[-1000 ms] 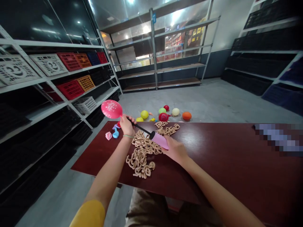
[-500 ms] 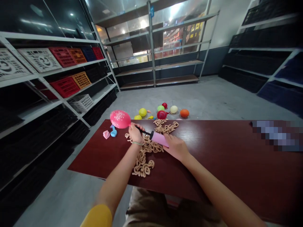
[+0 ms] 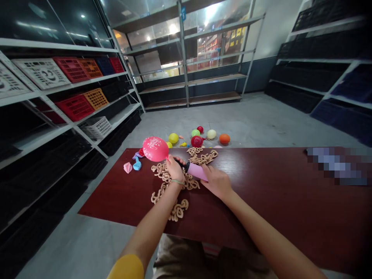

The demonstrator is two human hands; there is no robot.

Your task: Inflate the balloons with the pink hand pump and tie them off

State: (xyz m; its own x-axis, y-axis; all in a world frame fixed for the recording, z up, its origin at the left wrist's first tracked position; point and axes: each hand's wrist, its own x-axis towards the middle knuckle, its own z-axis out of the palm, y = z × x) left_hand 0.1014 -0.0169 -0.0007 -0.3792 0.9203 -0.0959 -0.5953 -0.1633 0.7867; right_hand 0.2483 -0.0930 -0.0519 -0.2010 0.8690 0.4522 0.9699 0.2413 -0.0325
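**Pink balloon on hand pump, both hands on, more balloons nearby**

Left hand (image 3: 175,170): fingers closed around the balloon neck at the black nozzle (image 3: 180,164). Right hand (image 3: 216,181): fingers curled over the barrel of a pink hand pump (image 3: 197,171). Pink balloon (image 3: 155,149): printed, round and full, just past the left fingers, neck on the nozzle, no knot visible.

Under and beside both hands: a heap of tan chain (image 3: 203,157), partly below the left forearm. Further left on the dark red table (image 3: 261,201): a flat pink balloon (image 3: 127,167) and a flat blue balloon (image 3: 137,164), neither yet inflated.

Beyond the table edge, on the grey floor (image 3: 255,116): a scatter of full balloons, among them a yellow balloon (image 3: 173,138), a red balloon (image 3: 197,141) and an orange balloon (image 3: 224,139). Count so far: several filled, at least two flat, one on the pump. Along the left wall: white metal shelves (image 3: 95,73) with plastic crates.
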